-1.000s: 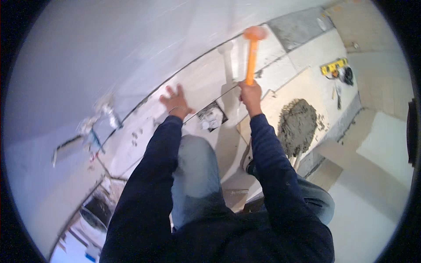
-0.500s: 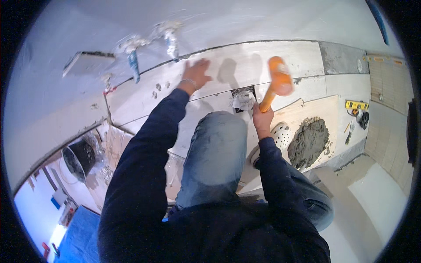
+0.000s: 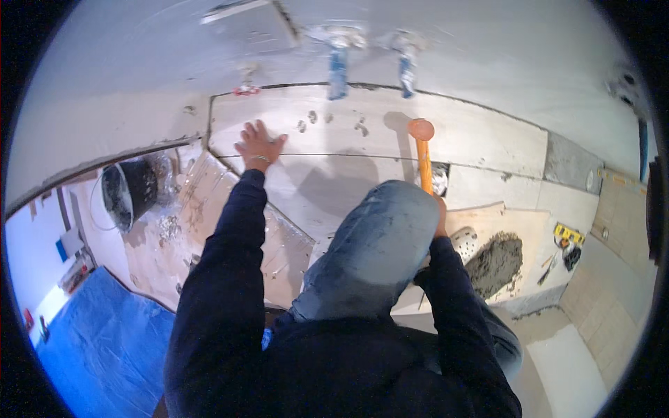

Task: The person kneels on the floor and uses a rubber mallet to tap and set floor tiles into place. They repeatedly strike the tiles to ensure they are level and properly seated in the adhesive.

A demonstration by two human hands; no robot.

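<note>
My left hand (image 3: pixel 260 146) lies with its fingers spread on the pale floor tiles (image 3: pixel 230 125), close to the seam between two rows. My right hand (image 3: pixel 440 219), partly hidden behind my raised knee, is closed around the handle of an orange mallet (image 3: pixel 422 131). The mallet's head points away from me, over the far row of tiles. Just right of its handle, a square cutout (image 3: pixel 440 179) in the tiles has crumpled white material in it.
Grey mortar (image 3: pixel 498 265) is heaped on a board at right, beside a white perforated clog (image 3: pixel 465 244). A yellow level (image 3: pixel 569 233) lies beyond. Blue-tipped pipe stubs (image 3: pixel 338 73) stick out from the wall. At left are a black bucket (image 3: pixel 129 195) and blue sheeting (image 3: pixel 111 341).
My view has swung left. My left hand has moved left along the tiles and now rests flat with fingers spread. The mallet stays in my right hand, now nearer my knee.
</note>
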